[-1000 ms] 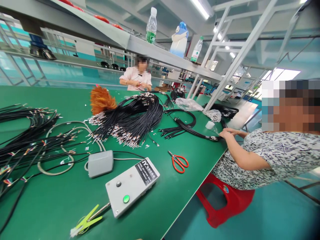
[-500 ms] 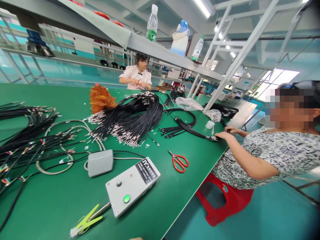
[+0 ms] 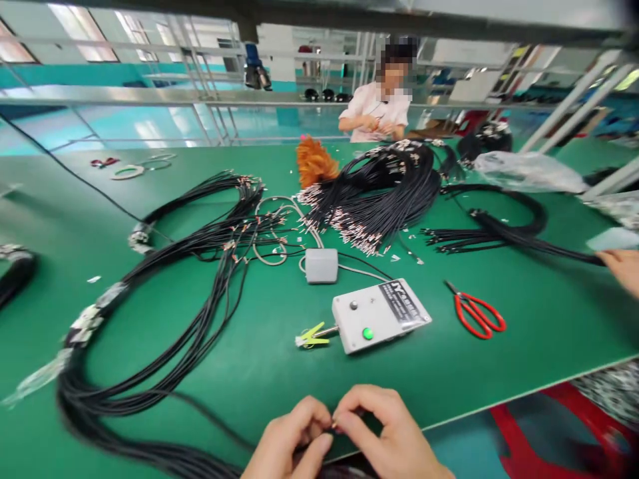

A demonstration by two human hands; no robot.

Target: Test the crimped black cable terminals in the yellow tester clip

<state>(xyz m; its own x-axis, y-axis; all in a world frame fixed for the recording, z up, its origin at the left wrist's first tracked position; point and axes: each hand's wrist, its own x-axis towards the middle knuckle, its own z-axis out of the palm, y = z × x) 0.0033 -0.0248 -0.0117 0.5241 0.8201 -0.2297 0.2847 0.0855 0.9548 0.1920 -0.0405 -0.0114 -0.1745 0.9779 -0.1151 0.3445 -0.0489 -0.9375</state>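
My left hand [image 3: 294,439] and my right hand [image 3: 379,429] meet above the table's front edge, fingertips pinched together. Between them shows a small coppery wire end [image 3: 335,424], mostly covered by fingers. A black cable runs from the left toward my left hand, part of a long bundle of black cables [image 3: 144,392] curving over the table. Just beyond my hands lies a grey control box [image 3: 362,316] with a lit green button and a metal shaft. A yellow-green clip [image 3: 313,336] sits on that shaft.
Red-handled scissors [image 3: 480,316] lie right of the box, a grey pedal-like block [image 3: 321,266] behind it. Farther back are a large heap of black cables [image 3: 399,199] and an orange duster [image 3: 315,163]. A co-worker's hand [image 3: 622,269] grips cables at right; another person [image 3: 382,110] sits opposite.
My view has swung left and down from the co-worker at right. Both my hands now show at the bottom, pinched together; before, only a sliver of skin showed at the lower edge.
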